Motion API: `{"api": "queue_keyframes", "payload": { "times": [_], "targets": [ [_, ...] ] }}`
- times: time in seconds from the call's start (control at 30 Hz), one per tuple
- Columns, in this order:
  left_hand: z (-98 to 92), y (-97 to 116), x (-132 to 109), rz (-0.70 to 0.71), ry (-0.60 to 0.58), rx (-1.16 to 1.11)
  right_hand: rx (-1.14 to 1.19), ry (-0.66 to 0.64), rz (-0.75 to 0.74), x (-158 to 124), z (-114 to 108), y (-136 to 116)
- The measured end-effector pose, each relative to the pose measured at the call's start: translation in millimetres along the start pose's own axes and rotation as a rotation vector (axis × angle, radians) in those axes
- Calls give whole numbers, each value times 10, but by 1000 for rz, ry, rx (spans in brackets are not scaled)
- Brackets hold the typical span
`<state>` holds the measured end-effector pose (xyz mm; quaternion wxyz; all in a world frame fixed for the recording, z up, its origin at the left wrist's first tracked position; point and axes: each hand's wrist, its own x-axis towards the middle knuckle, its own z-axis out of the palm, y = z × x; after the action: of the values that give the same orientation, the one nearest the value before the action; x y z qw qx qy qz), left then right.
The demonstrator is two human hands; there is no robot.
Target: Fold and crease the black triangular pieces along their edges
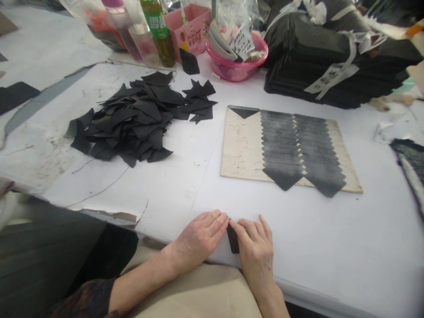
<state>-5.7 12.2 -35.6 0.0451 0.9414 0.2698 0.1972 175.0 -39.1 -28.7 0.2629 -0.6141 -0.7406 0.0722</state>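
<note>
Close to the table's near edge, my left hand and my right hand meet over a small black piece of sheet material. The fingers of both are closed on its top end, and part of it is hidden beneath them. Beyond them lies a pale board bearing two columns of overlapping black pieces with pointed ends. A single dark triangular piece sits at the board's top left corner. A loose heap of black cut pieces is to the left, with a smaller cluster beside it.
At the back stand a green-labelled bottle, a pink box and a pink basin with odds and ends in it. Tied stacks of black sheets are at the back right. The white table covering is torn along the near left edge.
</note>
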Motion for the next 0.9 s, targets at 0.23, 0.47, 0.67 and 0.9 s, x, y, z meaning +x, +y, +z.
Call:
{"api": "queue_keyframes", "payload": {
  "times": [0.23,0.47,0.67,0.9],
  "targets": [
    [-55,18,16,-11,-27,25,-11,-13,28,-114,-134,71],
    [-70,42,1,-34,-52,13,43,-21,-89,-168,-156,236],
    [-50,39,-8,-21,-68,40,20,-30,-99,-226,-149,278],
    [-3,82,-25,14,-137,139,-8,-13,-76,-251,-78,252]
  ]
}}
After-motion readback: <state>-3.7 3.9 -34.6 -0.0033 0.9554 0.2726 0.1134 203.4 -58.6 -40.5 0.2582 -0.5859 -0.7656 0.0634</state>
